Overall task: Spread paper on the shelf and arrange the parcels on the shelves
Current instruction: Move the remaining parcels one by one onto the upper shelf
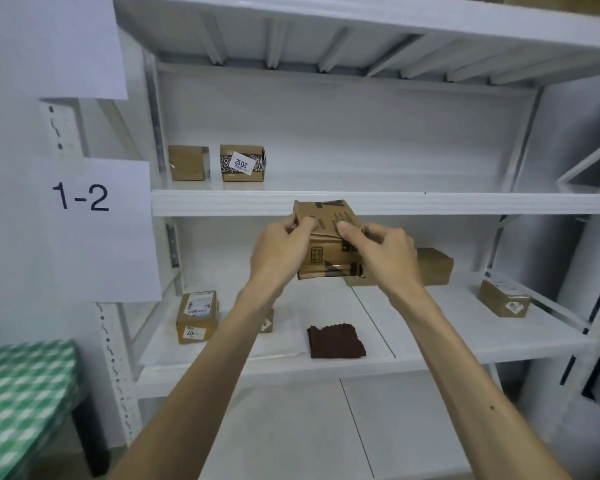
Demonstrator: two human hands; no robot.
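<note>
Nearest the viewer, two bare forearms reach forward. The left hand (284, 251) and right hand (385, 258) both grip a cardboard parcel (326, 242), fingers curled round its sides and thumbs pressed on its near face. It is held in the air, between the middle shelf (430, 358) and the front edge of the upper shelf (465, 204), not yet set down.

On the middle shelf, white paper sheets (430, 317) appear already spread, with seams showing. On them lie a dark brown cloth (336, 341), a labelled parcel (196, 317) at the left, a small parcel (268, 320) partly hidden by the left forearm, a larger parcel (435, 266) behind the right hand, and one more at the right end (503, 299).

Farther back, the upper shelf holds only two small boxes (189, 162) (242, 163) at its far left. Whether it is papered is unclear.

The job looks partway done: several parcels seem still unsorted.
</note>
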